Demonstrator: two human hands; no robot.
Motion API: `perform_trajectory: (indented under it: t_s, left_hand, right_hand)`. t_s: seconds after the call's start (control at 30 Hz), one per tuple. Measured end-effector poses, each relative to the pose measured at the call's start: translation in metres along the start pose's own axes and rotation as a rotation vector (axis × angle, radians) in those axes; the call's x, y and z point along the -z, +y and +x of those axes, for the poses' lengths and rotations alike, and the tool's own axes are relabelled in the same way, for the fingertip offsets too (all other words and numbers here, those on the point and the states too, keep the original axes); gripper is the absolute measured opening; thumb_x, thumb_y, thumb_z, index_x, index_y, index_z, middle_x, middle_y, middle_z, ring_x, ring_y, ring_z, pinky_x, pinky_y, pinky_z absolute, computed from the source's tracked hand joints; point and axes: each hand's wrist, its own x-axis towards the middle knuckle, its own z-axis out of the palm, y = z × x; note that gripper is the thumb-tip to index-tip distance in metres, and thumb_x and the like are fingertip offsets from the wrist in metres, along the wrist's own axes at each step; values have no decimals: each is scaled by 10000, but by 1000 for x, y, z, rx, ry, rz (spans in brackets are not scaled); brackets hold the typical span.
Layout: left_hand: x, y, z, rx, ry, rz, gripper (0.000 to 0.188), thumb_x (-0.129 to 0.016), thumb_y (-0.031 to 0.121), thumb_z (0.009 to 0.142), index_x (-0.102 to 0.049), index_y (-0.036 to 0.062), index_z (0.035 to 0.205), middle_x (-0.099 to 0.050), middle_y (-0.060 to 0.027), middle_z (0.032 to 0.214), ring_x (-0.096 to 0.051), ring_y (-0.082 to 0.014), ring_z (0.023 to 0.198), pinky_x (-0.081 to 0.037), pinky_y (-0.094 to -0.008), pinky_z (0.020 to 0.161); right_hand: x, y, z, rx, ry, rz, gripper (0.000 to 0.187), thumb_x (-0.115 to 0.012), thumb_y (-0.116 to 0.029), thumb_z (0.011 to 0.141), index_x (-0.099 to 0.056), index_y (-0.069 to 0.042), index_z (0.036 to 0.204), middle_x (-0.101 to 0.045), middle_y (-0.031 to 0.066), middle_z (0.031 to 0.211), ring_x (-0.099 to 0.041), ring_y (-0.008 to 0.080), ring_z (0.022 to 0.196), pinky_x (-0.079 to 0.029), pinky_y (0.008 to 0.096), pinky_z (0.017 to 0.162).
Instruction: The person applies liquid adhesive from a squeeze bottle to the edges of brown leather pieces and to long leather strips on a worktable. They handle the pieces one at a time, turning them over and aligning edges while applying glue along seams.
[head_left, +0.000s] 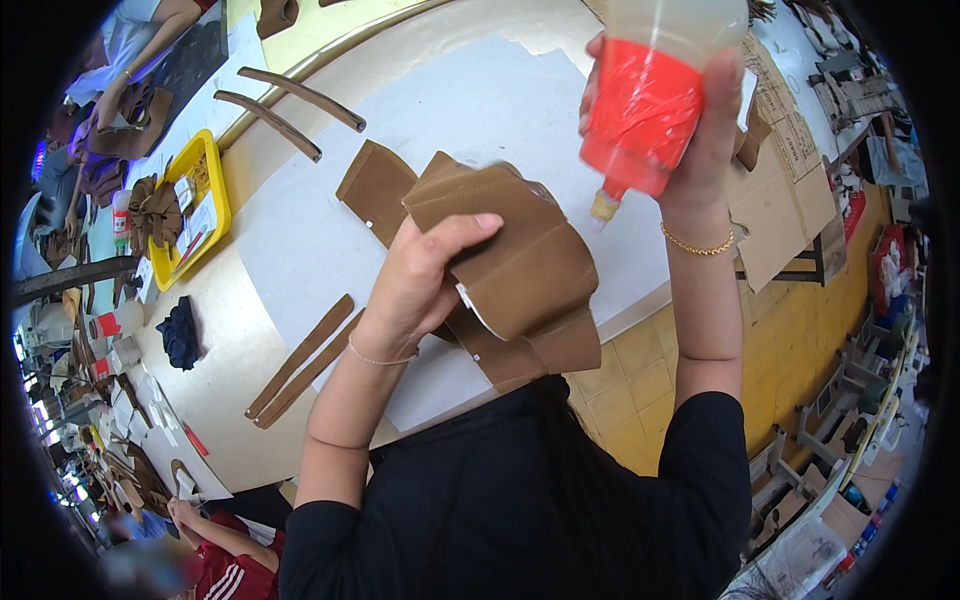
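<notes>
My left hand [425, 275] grips a folded brown suede piece [515, 255] and holds it up over the white paper sheet [480, 110] on the table. My right hand [700, 130] holds a squeeze bottle [645, 100] wrapped in red tape, tipped nozzle-down just to the right of the suede piece. The nozzle hangs close to the piece's upper right edge; whether it touches is unclear. A second brown piece [372, 188] lies flat on the paper behind my left hand.
Two brown strips [300, 362] lie at the paper's left edge, two more strips [290, 105] farther back. A yellow tray [192, 205] holds brown pieces. A dark cloth [182, 335] lies on the table. Cardboard [790, 190] sits right. Other people work at the left.
</notes>
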Motion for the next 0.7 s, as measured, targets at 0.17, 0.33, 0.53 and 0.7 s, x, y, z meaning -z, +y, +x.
perform_trajectory:
  t_s: [0.17, 0.33, 0.53, 0.7]
  left_hand:
    - [2, -12, 4, 90, -48, -379, 427, -491, 243, 978, -417, 4, 1325, -512, -141, 1314, -548, -268, 1165, -476, -448, 959]
    - [-8, -3, -8, 86, -131, 105, 625, -653, -44, 815, -344, -4, 1357, -495, -145, 1299, -532, -249, 1186, -484, -378, 969]
    - [-15, 6, -12, 30, -175, 410, 661, -798, 44, 704, -467, -9, 1273, -580, -41, 1143, -530, -107, 1040, -429, -238, 864]
    - [-20, 10, -14, 53, -166, 435, 854, -815, -10, 641, -364, -14, 1367, -490, -93, 1316, -457, -177, 1215, -360, -290, 1018]
  right_hand:
    - [0, 5, 4, 97, 245, -134, 832, -478, -712, 825, -497, 35, 1191, -625, 126, 1012, -656, 191, 850, -564, 329, 730]
    - [15, 22, 0, 216, 201, -354, 796, -543, -668, 826, -473, 24, 1213, -591, 79, 1067, -602, 148, 960, -523, 294, 767]
    - [22, 17, -9, 305, 89, -561, 811, -591, -658, 805, -466, 26, 1223, -569, 57, 1071, -547, 115, 943, -469, 245, 754]
    - [1, 12, -6, 381, 128, -632, 823, -652, -636, 771, -464, 30, 1217, -558, 55, 1068, -528, 130, 977, -446, 272, 816]
